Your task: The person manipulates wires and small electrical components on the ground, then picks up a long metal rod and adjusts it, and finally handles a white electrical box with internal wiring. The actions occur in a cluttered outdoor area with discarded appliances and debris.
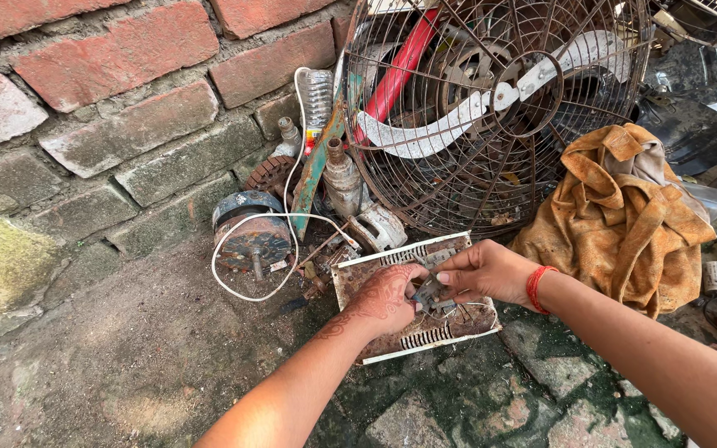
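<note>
Both hands meet over a rusty metal panel (375, 274) that lies flat on the stone floor (475, 398), just in front of a large rusted fan guard (491, 108). The panel is pale at the edges, brown with rust in the middle, and has rows of vent slots along two sides. A small grey metal part (430, 294) sits on the panel's middle, and both hands are on it. The left hand (385, 297), marked with a reddish-brown pattern that runs down the wrist, presses against the part from the left, its fingers (408, 278) curled together around the part's edge. The right hand (483, 272), with a red thread band (538, 287) at the wrist, comes in from the right; its fingers (450, 278) are pinched shut on the top of the same part. To the left of the panel stands a round electric motor (249, 236) with a white cable (292, 166) looping around it. A crumpled orange-brown cloth (624, 216) lies to the right, beside the fan guard. A brick wall (109, 99) rises behind.
</note>
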